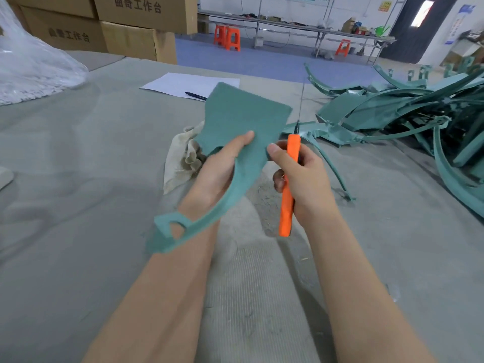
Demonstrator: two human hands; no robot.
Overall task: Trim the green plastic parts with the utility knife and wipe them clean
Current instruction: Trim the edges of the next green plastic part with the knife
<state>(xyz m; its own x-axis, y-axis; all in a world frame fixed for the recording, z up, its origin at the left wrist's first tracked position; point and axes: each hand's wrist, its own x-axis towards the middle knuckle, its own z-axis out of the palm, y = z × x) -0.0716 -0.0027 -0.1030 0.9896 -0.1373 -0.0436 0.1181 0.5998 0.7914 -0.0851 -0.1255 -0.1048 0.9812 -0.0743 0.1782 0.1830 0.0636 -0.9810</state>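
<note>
My left hand (218, 170) grips a green plastic part (242, 119), a flat fan-shaped panel with a curved rim and a looped tab at its near end, held above the table. My right hand (298, 176) grips the orange utility knife (288, 195) upright, its long thin blade pointing away, and the thumb touches the part's right edge. A crumpled beige rag (182, 155) lies on the table just behind my left hand. A pile of more green plastic parts (408, 111) lies at the right.
Grey felt (78, 179) covers the table. A white paper sheet (183, 83) with a dark pen (196, 95) lies at the back. A clear plastic bag (31, 64) sits far left, cardboard boxes (136, 27) behind it. Orange stools and benches stand on the blue floor beyond.
</note>
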